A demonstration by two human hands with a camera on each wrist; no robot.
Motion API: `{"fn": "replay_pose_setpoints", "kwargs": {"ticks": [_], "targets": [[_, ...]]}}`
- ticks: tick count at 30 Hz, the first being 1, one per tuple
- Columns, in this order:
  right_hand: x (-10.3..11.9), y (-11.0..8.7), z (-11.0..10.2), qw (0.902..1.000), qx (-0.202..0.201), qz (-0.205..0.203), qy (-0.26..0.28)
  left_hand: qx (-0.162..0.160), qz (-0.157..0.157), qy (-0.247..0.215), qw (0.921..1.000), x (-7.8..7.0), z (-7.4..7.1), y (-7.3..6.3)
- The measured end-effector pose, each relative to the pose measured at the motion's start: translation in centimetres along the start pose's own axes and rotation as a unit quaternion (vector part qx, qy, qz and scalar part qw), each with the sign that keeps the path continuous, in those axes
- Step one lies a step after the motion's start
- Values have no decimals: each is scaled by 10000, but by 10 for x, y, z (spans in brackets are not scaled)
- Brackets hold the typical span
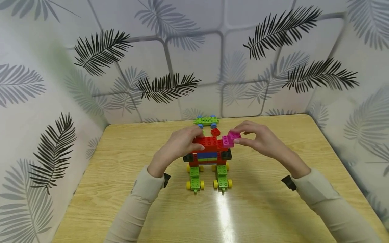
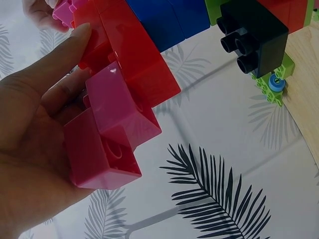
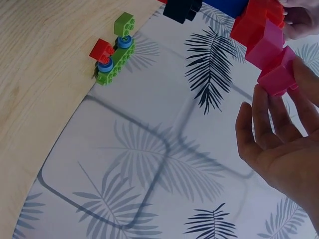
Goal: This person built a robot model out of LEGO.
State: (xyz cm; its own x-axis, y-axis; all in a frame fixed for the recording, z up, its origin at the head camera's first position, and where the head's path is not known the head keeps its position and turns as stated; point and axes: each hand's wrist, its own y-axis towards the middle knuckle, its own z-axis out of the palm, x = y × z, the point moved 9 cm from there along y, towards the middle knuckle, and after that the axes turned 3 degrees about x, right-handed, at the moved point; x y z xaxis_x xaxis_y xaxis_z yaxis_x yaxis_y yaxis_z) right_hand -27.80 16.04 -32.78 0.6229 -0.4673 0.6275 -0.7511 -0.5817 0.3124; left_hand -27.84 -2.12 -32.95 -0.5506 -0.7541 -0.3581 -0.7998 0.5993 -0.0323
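A toy-brick structure stands on two green wheeled bases [image 1: 222,180] with yellow wheels. Red bricks [image 1: 209,142] form its top, above blue bricks [image 1: 207,155] and black side bricks [image 1: 226,154]. My left hand [image 1: 181,143] grips the left end of the red top, thumb [image 2: 65,55] against the red. Beside that palm, stepped pink bricks [image 2: 117,102] extend from the red end. With thumb and fingers, my right hand [image 1: 258,136] pinches the outer pink brick [image 3: 276,78] at the right end. It meets another pink brick [image 1: 226,141] joined to the red ones.
Behind the structure, a green wheeled base [image 1: 206,120] with blue wheels stands near the table's back edge. A loose red brick [image 1: 215,132] and a green brick [image 3: 124,24] lie beside it. Leaf-patterned walls [image 1: 194,60] border the wooden table [image 1: 121,175].
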Motion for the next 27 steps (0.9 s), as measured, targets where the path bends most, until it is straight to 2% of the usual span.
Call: {"fn": "replay_pose_setpoints", "kwargs": {"ticks": [6,12,20,27], "targets": [[0,-1,-1,9999,11,-29,-140,-40,33,-27,10000,-2,-1,0],[-5,-7,-2,9999,-122,100,65,-8,7,-72,10000,-3,0,-1],[-4,-5,6,9991,-329,55,254,-85,-10,-15,10000,-2,1,-1],[-8,-3,16,9988,-124,202,426,-70,6,10,10000,-2,2,-1]]}}
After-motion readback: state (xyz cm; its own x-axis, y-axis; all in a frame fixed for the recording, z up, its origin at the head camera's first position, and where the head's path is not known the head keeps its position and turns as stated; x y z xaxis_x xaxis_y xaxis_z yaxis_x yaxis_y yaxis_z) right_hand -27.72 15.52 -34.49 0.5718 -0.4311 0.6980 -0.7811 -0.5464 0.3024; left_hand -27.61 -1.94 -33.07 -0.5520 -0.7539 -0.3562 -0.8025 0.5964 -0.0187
